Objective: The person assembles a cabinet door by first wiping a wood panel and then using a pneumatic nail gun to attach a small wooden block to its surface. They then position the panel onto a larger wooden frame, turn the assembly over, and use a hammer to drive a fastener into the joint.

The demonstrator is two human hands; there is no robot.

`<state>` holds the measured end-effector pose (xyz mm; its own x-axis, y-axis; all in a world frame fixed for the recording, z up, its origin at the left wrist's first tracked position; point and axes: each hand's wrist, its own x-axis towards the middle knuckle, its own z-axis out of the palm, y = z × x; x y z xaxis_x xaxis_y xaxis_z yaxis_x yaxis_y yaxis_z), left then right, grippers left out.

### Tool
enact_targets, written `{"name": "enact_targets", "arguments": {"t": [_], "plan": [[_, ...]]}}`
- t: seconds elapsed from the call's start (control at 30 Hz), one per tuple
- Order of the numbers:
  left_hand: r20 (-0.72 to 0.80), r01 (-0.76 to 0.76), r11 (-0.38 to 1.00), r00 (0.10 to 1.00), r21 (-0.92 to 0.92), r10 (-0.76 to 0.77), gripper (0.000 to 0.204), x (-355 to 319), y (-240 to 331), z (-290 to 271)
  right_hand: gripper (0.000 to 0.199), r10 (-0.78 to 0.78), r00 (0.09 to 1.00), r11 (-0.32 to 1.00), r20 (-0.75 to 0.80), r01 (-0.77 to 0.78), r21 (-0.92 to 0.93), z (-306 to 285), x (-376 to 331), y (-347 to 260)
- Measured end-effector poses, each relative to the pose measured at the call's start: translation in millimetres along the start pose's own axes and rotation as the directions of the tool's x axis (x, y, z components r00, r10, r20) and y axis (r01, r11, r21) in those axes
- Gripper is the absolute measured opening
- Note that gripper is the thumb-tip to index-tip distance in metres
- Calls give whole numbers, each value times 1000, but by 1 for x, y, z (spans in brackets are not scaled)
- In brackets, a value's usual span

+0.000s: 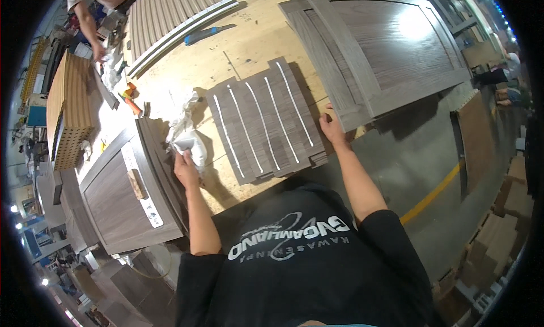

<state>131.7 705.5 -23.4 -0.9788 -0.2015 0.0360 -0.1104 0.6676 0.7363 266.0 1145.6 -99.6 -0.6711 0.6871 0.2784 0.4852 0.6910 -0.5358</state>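
A block of grey-brown wood strips (255, 113) lies on the table in front of me, with several white beads of what looks like glue running along it. To its left, my left hand (187, 169) is closed on the lower end of a crumpled white plastic bag (191, 143). My right hand (333, 129) rests between the strips and a grey cabinet door (391, 49), near the table's edge. Its fingers are partly spread and I see nothing in them.
Another framed door (113, 194) stands at the left, bearing a white strip and a small wood piece. A blue-handled knife (204, 35) lies near slatted panels (170, 21) at the back. At the far left a co-worker's hand (99, 52) reaches toward another white bag.
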Motion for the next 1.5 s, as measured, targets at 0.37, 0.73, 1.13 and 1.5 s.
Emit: {"name": "enact_targets", "arguments": {"t": [0.37, 0.73, 1.13, 1.5], "plan": [[19, -104, 935, 994, 339, 104, 48, -18, -9, -16, 35, 8, 921, 820, 389, -229, 525, -64, -22, -34], [-60, -117, 973, 990, 198, 131, 43, -40, 4, -27, 45, 157, 778, 624, 609, -556, 549, -54, -25, -28], [18, -274, 962, 962, 12, 274, 40, -66, 10, -42, 38, 231, 881, 801, 414, -414, 433, -86, -32, -50], [176, -198, 844, 930, -498, 322, 32, -143, 37, -168, 34, 194, 834, 440, 517, -545, 714, -126, -112, -118]]}}
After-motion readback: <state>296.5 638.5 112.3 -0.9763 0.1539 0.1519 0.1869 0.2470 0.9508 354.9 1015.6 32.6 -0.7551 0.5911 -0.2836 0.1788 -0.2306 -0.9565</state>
